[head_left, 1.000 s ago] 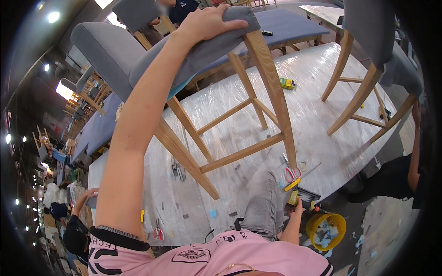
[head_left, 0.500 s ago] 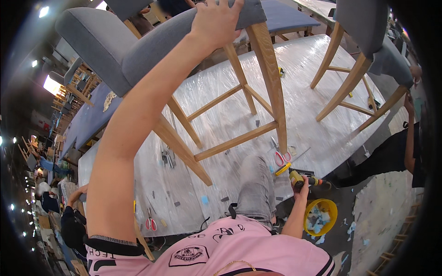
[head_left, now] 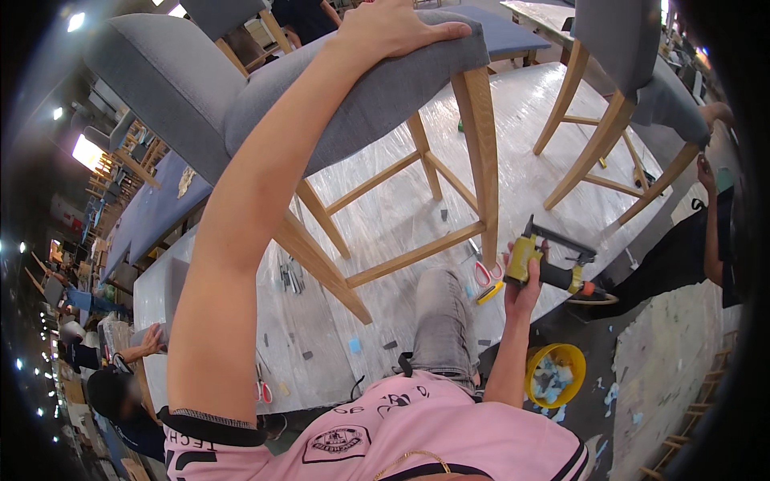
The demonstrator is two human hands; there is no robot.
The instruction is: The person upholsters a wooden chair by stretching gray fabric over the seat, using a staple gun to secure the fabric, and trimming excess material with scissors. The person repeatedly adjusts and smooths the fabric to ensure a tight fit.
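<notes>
Room: big busy workshop with bright lights far off on the left and more grey chairs behind.
Bench (head_left: 529, 144): long and wrapped in shiny clear plastic; small bits and tools lie on it.
Grey chair (head_left: 353, 104): stands on the bench, right in front of the person; it has a soft grey seat and light wooden legs.
Left hand (head_left: 393, 28): lies flat on top of the grey seat, fingers spread out, pressing on the cloth; the grip is loose, not closed around anything.
Left arm: reaches up and across the picture from the pink shirt.
Right hand (head_left: 525, 280): closed tight around the handle of the yellow and black nail gun (head_left: 553, 260).
Nail gun spot: held up in the air at the near edge of the bench, just beside the front leg of the grey chair, not touching it.
Scissors (head_left: 484, 274): red handles, lying on the bench just left of the right hand.
Second chair (head_left: 626, 96): same kind, stands on the bench at the far right, well apart from the first.
Yellow bucket (head_left: 555, 374): on the floor below the right hand, with scraps inside.
Other people: one in black at the right edge, one low on the left with a hand on the bench.
</notes>
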